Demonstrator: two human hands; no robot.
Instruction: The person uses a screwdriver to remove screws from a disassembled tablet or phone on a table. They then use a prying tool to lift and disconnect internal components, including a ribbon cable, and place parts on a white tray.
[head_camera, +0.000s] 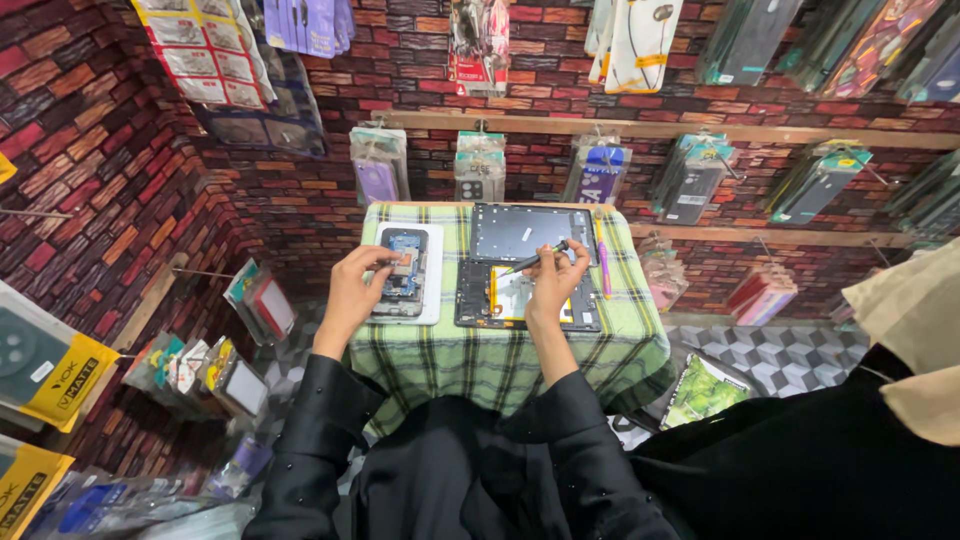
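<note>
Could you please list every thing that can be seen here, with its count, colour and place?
small table: one, under a green plaid cloth, in the middle
opened phone: one, blue and dark inside, on a white backing, left part of the table
opened tablet body: one, black with a yellow part, right part of the table
tablet panel: one, dark grey, at the far side of the table
pink pen-like tool: one, right edge of the table
hanging packets: many, mixed colours, on the brick-pattern walls
left hand: on the opened phone
right hand: holds a thin dark tool over the tablet body
</note>
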